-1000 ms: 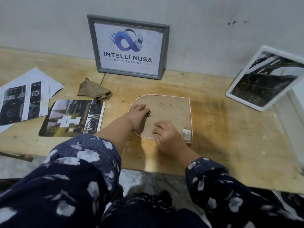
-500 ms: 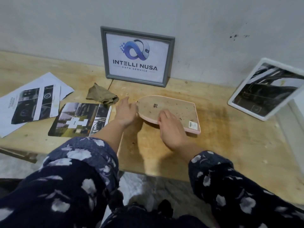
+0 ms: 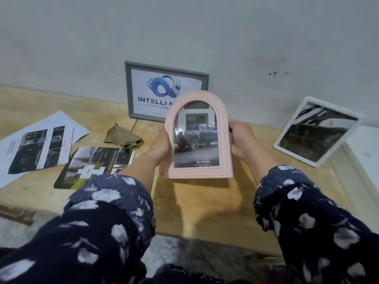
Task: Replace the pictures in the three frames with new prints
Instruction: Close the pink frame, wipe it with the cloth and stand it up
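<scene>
Worktop (image 3: 205,212) surface carries, from largest to smallest, loose printed sheets (image 3: 39,148) at the left, a white frame (image 3: 316,132) leaning at the right, a grey frame (image 3: 143,89) propped against the wall, a dark photo print (image 3: 92,167) lying flat, and a crumpled cloth (image 3: 123,137) near the grey frame. Pink arched frame (image 3: 198,136) is held upright above the worktop, front toward the camera, with a print of a pickup truck visible behind its glass. Left hand (image 3: 161,144) grips the left edge and right hand (image 3: 241,140) grips the right edge, fingers curled round the back, so each grip is closed on the frame. This step appears to be an inspection of the fitted print. Check that the print sits straight and fills the arched opening, keep fingers on the rim and off the glass, and support both sides evenly before standing the frame down.
</scene>
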{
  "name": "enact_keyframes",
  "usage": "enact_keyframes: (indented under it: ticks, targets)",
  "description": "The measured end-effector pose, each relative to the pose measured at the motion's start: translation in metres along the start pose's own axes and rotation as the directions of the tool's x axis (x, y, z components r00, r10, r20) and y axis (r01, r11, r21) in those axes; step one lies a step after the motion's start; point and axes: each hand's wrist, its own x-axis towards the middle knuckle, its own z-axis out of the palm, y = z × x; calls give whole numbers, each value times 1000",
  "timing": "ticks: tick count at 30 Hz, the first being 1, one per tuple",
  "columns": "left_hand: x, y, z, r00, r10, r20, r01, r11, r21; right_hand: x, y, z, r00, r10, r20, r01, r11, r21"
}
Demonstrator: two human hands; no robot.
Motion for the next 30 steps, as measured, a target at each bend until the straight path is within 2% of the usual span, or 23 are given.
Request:
enact_keyframes:
  ticks: [3, 6, 9, 15, 20, 23, 25, 27, 30]
  targets:
    - [0, -11, 2, 996, -66, -67, 71, 995, 70, 10, 39, -3, 984, 162, -74, -159, 987, 38]
    - [3, -27, 1, 991, -107, -75, 118, 978, 169, 29, 81, -4, 965, 177, -192, -194, 978, -77]
    - [12, -39, -1, 988, -130, -82, 145, 967, 208, 33, 102, -4, 955, 164, -248, -211, 962, -176]
    - [23, -52, 6, 992, -87, -93, 111, 949, 295, 34, 118, -1, 959, 162, -234, -234, 918, -322]
    - [28, -59, 5, 997, 1, -82, 48, 805, 591, 40, 122, 0, 942, 201, -268, -307, 837, -454]
    - [30, -62, -1, 999, 30, -38, 0, 796, 606, 40, 118, 2, 931, 241, -276, -355, 780, -515]
    - [32, -67, -8, 998, 64, -20, -40, 803, 595, 40, 117, 9, 935, 196, -294, -336, 752, -566]
    - [31, -71, -18, 992, 126, -18, -84, 760, 645, 39, 112, 18, 940, 102, -326, -303, 688, -660]
    - [25, -79, -38, 968, 252, -5, -158, 625, 765, 39, 100, 49, 982, -13, -190, -143, 606, -783]
